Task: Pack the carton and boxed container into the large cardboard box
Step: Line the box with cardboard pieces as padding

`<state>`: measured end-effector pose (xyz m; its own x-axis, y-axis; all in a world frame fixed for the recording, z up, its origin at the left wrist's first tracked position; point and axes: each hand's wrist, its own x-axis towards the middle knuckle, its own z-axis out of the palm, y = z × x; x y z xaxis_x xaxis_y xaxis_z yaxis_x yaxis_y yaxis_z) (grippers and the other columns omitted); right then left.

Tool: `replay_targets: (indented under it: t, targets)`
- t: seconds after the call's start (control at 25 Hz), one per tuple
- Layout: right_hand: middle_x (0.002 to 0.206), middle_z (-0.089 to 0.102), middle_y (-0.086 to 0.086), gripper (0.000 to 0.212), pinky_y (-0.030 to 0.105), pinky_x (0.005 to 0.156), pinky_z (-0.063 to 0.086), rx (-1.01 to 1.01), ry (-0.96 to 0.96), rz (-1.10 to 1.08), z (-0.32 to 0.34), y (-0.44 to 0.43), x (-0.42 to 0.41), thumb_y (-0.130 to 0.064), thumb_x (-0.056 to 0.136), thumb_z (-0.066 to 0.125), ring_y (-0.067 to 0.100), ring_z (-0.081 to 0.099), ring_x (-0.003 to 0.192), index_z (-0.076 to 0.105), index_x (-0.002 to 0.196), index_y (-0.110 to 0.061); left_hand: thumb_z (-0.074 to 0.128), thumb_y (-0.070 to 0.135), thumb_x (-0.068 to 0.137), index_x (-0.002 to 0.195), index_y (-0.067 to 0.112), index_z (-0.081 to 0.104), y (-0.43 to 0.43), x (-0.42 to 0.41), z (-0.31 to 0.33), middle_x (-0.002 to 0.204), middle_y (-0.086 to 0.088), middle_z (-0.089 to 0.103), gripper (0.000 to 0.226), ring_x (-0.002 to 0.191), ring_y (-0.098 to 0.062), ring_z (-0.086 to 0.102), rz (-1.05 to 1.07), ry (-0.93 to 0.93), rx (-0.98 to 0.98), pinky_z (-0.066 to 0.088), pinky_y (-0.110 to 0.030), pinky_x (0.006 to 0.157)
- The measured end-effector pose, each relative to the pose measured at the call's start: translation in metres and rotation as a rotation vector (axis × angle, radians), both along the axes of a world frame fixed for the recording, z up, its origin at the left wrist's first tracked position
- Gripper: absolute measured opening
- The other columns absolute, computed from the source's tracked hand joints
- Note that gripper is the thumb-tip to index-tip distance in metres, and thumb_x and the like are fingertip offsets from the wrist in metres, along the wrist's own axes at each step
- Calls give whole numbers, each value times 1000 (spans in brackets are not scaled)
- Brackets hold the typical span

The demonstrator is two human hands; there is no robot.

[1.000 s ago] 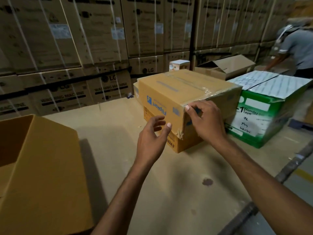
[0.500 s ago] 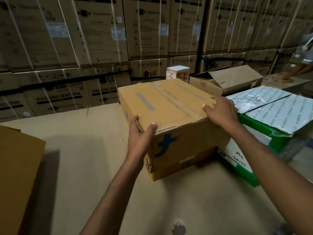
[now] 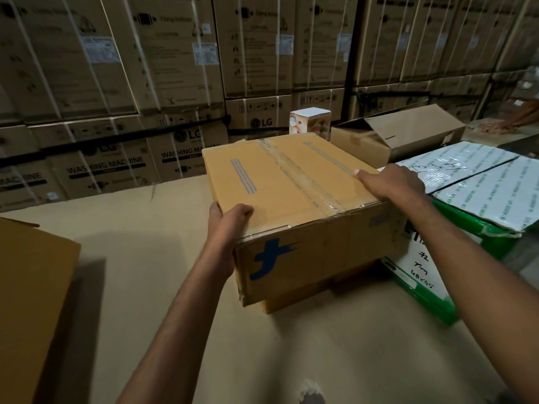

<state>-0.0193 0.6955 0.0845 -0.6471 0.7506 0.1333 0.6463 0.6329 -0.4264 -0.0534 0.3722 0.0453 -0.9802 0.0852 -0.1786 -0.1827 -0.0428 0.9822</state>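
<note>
A taped brown carton (image 3: 294,182) with a blue logo on its near side rests on top of another brown box (image 3: 294,298) on the cardboard-covered table (image 3: 151,272). My left hand (image 3: 227,225) grips the carton's near left corner, thumb on top. Across its top, my right hand (image 3: 390,183) holds the right edge. A small white boxed container (image 3: 310,122) with a printed picture stands behind the carton. The large cardboard box (image 3: 32,301) shows only its flap and wall at the left edge; its inside is hidden.
A green box (image 3: 478,246) with white flaps sits right of the carton, touching or very near it. An open brown box (image 3: 396,135) lies behind it. Stacked strapped washing-machine cartons (image 3: 175,83) wall the back. Another person's hand (image 3: 516,121) works at far right.
My left hand has closed on the carton's near left corner and my right hand has slid from its front corner to the right top edge. The camera has come closer.
</note>
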Motion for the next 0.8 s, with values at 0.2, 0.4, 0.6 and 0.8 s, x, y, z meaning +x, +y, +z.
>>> replay_targets:
  t: [0.2,0.4,0.6,0.8]
  targets:
    - [158,46,17,102,50,108,41,-196,-91,127,3,-10,1,-85,85,49,39,48,139,45,154,-10,76,46,82,143,25,41,-47,-20,0,119,-7,63,73,105,-26,62,-20,-101,-74,55,-41,78]
    - [154,49,18,96,48,109,43,-283,-61,158,6,-32,9,-81,86,54,39,50,136,50,150,-9,79,59,53,135,19,56,-68,-35,-10,119,-11,72,94,104,-33,71,-108,-167,-94,59,-39,64]
    - [144,58,17,96,45,95,48,-194,-10,116,-5,-60,22,-85,84,50,39,57,127,56,144,-10,82,55,76,133,12,40,-85,-16,6,115,-9,61,82,101,-26,65,-126,-50,-268,54,-33,64]
    - [102,58,8,87,34,68,40,-81,106,92,-6,-95,49,-82,88,51,30,56,88,63,128,-6,85,52,74,148,15,34,-114,15,0,123,-5,59,98,105,-23,65,-87,71,-240,57,-38,82]
